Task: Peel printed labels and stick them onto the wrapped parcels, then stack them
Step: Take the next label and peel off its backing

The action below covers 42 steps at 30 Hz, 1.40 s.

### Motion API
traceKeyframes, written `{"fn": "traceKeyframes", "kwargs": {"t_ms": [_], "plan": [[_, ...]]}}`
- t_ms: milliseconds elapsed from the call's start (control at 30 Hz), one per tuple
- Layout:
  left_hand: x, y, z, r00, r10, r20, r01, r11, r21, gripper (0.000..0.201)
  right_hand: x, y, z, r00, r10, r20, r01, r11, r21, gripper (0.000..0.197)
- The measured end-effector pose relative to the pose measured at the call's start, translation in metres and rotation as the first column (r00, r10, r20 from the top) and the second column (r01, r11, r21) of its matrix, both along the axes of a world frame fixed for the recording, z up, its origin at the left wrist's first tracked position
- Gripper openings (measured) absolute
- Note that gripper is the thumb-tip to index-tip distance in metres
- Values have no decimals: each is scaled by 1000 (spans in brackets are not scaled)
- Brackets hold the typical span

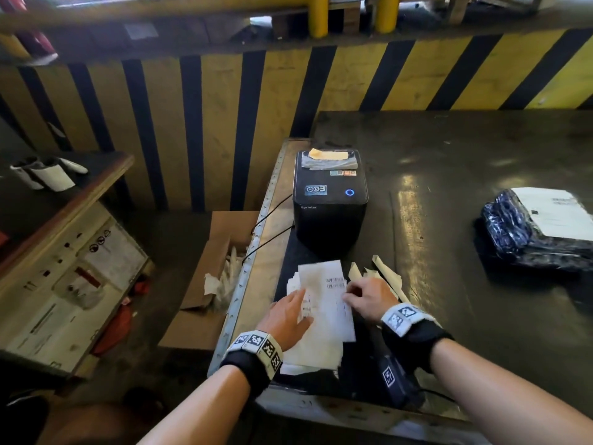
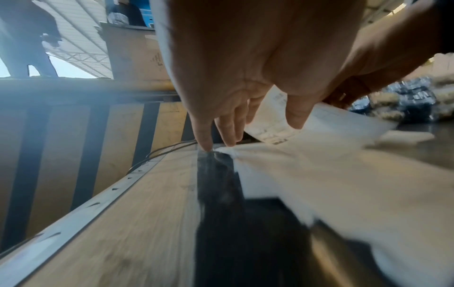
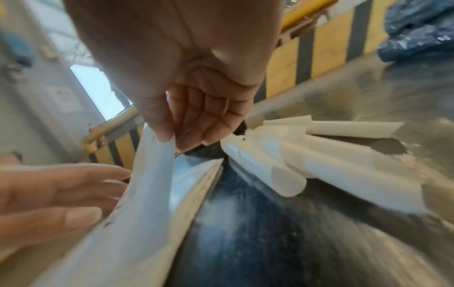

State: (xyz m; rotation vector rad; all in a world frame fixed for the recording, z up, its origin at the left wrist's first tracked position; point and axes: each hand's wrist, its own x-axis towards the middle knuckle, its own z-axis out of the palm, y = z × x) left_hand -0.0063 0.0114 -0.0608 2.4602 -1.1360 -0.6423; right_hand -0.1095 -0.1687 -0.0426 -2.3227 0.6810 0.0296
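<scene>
A pile of printed white labels (image 1: pixel 324 319) lies on the dark table in front of the black label printer (image 1: pixel 330 200). My left hand (image 1: pixel 296 305) rests flat on the left side of the pile, fingers straight (image 2: pixel 230 126). My right hand (image 1: pixel 351 295) pinches the right edge of the top label (image 3: pixel 147 184) between thumb and fingers (image 3: pixel 172 138), and that edge is lifted off the pile. A parcel wrapped in dark blue film (image 1: pixel 516 232), with a white label (image 1: pixel 558 213) on top, lies at the right of the table.
Curled white backing strips (image 1: pixel 385 274) lie just right of the pile (image 3: pixel 294 155). A cardboard box (image 1: pixel 205 284) holding more paper scraps stands on the floor left of the table. A yellow-and-black striped barrier (image 1: pixel 321 91) runs behind. The printer's cables (image 1: pixel 269 226) hang over the table's left edge.
</scene>
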Motion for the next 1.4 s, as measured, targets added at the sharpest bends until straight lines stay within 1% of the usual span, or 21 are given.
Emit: {"fn": "traceKeyframes", "kwargs": {"t_ms": [67, 133, 200, 233, 267, 300, 367, 400, 433, 567, 667, 733, 900, 1033, 1133, 1267, 1400], "plan": [[5, -6, 15, 996, 50, -73, -61, 987, -152, 57, -2, -8, 9, 998, -24, 60, 16, 992, 128, 8], [14, -17, 31, 987, 90, -135, -125, 951, -284, 54, -7, -15, 22, 995, -8, 95, -19, 960, 278, 11], [23, -31, 47, 966, 129, -226, -205, 912, -355, 60, -16, -20, 38, 990, 18, 138, -69, 925, 374, 13], [27, -38, 56, 948, 146, -284, -250, 891, -378, 61, -21, -23, 46, 986, 21, 164, -86, 912, 401, 12], [30, -46, 63, 928, 153, -340, -289, 871, -396, 55, -26, -27, 53, 982, 19, 187, -98, 901, 422, 11], [32, -53, 71, 913, 144, -382, -309, 854, -418, 44, -32, -31, 59, 979, 17, 204, -106, 895, 434, 10], [29, -68, 87, 918, 88, -386, -274, 845, -459, 19, -43, -41, 69, 976, 20, 217, -112, 900, 422, 8], [26, -74, 94, 930, 52, -365, -238, 841, -486, 12, -48, -46, 75, 976, 20, 219, -109, 910, 401, 8], [22, -80, 102, 936, 19, -351, -209, 834, -510, 9, -54, -50, 81, 975, 16, 223, -101, 921, 377, 7], [4, -101, 131, 934, -106, -341, -114, 818, -564, 12, -75, -70, 116, 955, -39, 295, -41, 965, 259, 15], [-7, -115, 147, 919, -186, -349, -71, 791, -608, 10, -90, -85, 139, 952, 2, 306, -46, 990, 136, 11], [-14, -123, 156, 911, -217, -350, -56, 777, -627, 8, -99, -92, 150, 955, 33, 296, -56, 996, 72, 13], [-25, -138, 169, 910, -254, -327, -13, 772, -635, 9, -115, -101, 170, 956, 32, 293, -38, 999, 13, 11], [-33, -146, 172, 901, -286, -327, 5, 760, -650, 9, -122, -103, 176, 950, 0, 312, -7, 1000, 21, 14], [-35, -150, 172, 899, -300, -319, 23, 759, -650, 10, -126, -102, 178, 949, -28, 313, 6, 998, 70, 17], [-35, -152, 171, 907, -306, -289, 50, 760, -648, 18, -129, -99, 184, 959, -6, 283, -29, 992, 119, 22], [-34, -153, 171, 914, -309, -262, 68, 753, -654, 19, -130, -97, 186, 957, -24, 290, -35, 980, 197, 16]]}}
